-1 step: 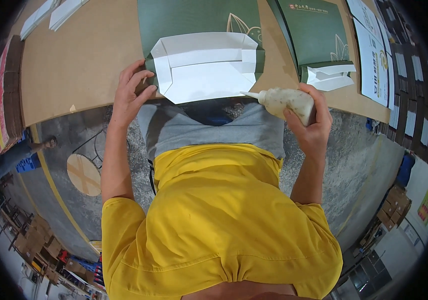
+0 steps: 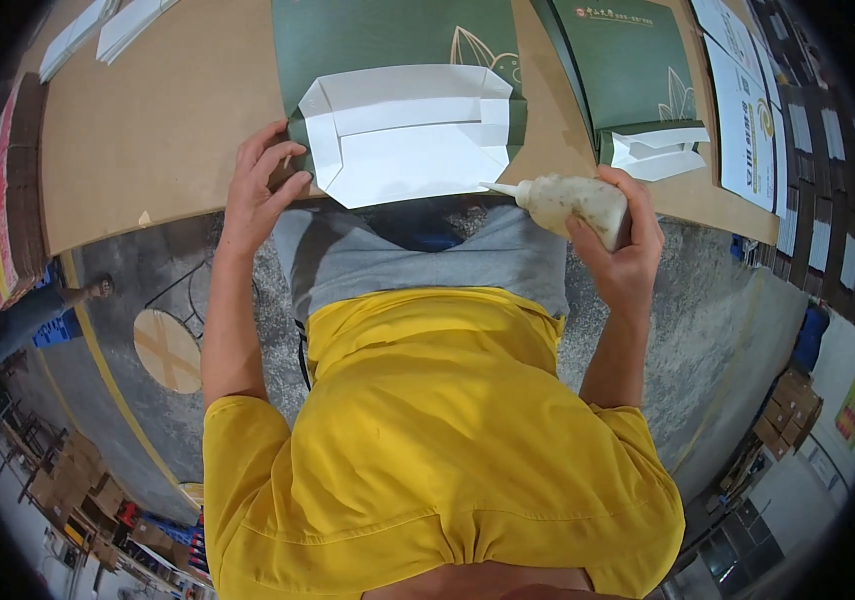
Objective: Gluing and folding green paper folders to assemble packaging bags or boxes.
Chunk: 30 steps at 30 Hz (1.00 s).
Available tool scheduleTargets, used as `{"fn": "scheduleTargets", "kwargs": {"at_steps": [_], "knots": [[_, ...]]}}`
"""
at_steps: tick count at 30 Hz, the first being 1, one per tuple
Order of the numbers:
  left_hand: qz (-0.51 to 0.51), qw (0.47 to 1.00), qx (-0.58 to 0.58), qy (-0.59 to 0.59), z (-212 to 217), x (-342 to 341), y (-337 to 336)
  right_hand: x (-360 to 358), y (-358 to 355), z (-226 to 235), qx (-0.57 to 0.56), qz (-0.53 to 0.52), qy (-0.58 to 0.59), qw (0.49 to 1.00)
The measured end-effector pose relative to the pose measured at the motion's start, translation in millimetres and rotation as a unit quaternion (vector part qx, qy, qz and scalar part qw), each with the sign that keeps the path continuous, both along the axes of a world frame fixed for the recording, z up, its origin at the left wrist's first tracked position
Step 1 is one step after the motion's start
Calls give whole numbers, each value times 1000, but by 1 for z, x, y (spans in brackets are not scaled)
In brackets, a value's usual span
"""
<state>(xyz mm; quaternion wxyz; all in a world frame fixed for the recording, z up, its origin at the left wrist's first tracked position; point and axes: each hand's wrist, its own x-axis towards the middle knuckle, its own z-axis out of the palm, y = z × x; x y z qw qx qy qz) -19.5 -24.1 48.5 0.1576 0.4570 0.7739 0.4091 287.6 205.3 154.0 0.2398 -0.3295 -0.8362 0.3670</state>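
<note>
A green paper bag (image 2: 388, 30) lies flat on the table, its white bottom flaps (image 2: 398, 170) folded open toward me. Curled at the bag's left corner, my left hand (image 2: 266, 185) has its fingers and thumb on the green side fold. A small tan sliver shows between those fingers, too small to name. My right hand (image 2: 628, 225) is wrapped round a cloudy, stained squeeze bottle (image 2: 568, 200) with a thin pointed nozzle. The bottle is tilted to the left. Its tip is at the lower right edge of the white flaps; whether it touches cannot be told.
Other green bags (image 2: 638, 60) lie to the right, one with its white bottom partly folded. Beyond them are white printed sheets (image 2: 748, 130) and dark stacks (image 2: 818, 180). White folded pieces (image 2: 133, 28) lie far left on the brown table (image 2: 168, 120). A round stool (image 2: 168, 350) stands below.
</note>
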Motion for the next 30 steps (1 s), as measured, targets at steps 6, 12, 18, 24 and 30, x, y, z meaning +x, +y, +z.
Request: {"fn": "scheduleTargets", "kwargs": {"at_steps": [6, 12, 18, 24, 30], "knots": [[-12, 1000, 3, 24, -1, -2, 0, 5, 4, 0, 31, -6, -1, 1000], [-12, 999, 2, 35, 0, -2, 1, 6, 4, -1, 10, -25, 5, 1000], [-8, 1000, -3, 27, 0, -1, 0, 8, 6, 0, 0, -54, 0, 999], [-12, 1000, 2, 27, -1, -2, 0, 5, 8, 0, 12, -100, 0, 995], [-12, 999, -4, 39, 2, -1, 1, 1, 9, -5, 50, -81, -19, 995]]}}
